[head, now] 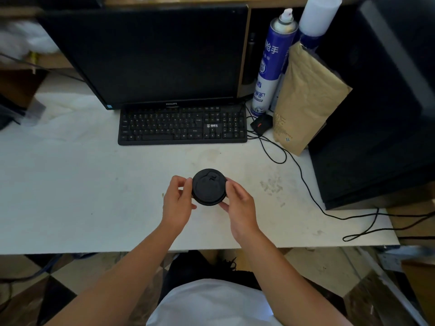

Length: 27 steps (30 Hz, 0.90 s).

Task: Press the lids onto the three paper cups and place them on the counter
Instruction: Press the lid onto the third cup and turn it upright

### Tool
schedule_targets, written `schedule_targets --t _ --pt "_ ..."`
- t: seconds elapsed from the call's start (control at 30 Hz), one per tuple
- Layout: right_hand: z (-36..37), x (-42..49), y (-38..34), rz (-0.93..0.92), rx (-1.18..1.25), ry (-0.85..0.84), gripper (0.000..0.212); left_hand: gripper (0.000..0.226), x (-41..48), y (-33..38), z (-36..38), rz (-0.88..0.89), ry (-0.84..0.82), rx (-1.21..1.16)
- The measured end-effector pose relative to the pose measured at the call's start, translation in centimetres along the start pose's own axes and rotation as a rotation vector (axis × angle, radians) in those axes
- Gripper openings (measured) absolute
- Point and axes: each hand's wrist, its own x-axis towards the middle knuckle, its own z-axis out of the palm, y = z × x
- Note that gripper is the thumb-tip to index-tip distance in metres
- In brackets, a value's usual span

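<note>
A round black lid (209, 187) faces up at me over the middle of the white counter (82, 184). My left hand (177, 200) grips its left rim with thumb and fingers. My right hand (237, 203) grips its right rim. The lid hides whatever is beneath it, so I cannot tell from this view whether a paper cup sits under it. No other cups or lids show.
A black keyboard (182, 125) and a dark monitor (150, 55) stand behind the hands. A blue spray can (270, 64), a brown paper bag (306, 97), a black mouse (261, 123) with trailing cable (306, 184) and a black box (376, 114) crowd the right.
</note>
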Motion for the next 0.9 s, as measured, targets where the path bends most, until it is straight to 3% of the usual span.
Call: schedule_targets --t 0.17,0.3,0.37,0.43,0.5,0.63,0.8,0.9 --pt "0.8 0.6 0.0 -0.023 -0.245 0.013 0.028 0.025 0.7 0.0 0.1 -0.122 -0.006 -0.044" --pt "1.4 0.4 -0.3 -0.221 -0.517 -0.037 0.026 0.020 0.9 0.5 -0.2 -0.021 -0.044 0.070" --pt "1.6 0.2 -0.9 -0.168 -0.507 -0.076 0.027 0.022 1.1 0.7 -0.3 -0.029 -0.061 0.063" --pt "1.5 0.0 -1.8 0.016 -0.326 -0.138 0.030 0.027 1.1 1.2 -0.3 -0.196 -0.081 -0.094" --pt "1.0 -0.4 -2.6 0.176 -0.167 -0.221 0.031 0.032 0.8 2.1 -0.4 -0.472 -0.119 -0.302" --pt "-0.2 -2.0 -3.2 0.201 -0.276 -0.402 0.029 0.034 0.8 2.3 -1.7 -0.661 -0.212 -0.441" --pt "-2.2 -2.4 -3.6 -0.098 -0.733 -0.657 0.071 0.036 1.0 2.0 -3.8 -0.807 -0.511 -0.394" --pt "-1.6 -2.5 -3.2 -0.144 -0.910 -0.696 0.084 0.040 0.7 2.0 -3.9 -0.798 -0.626 -0.292"
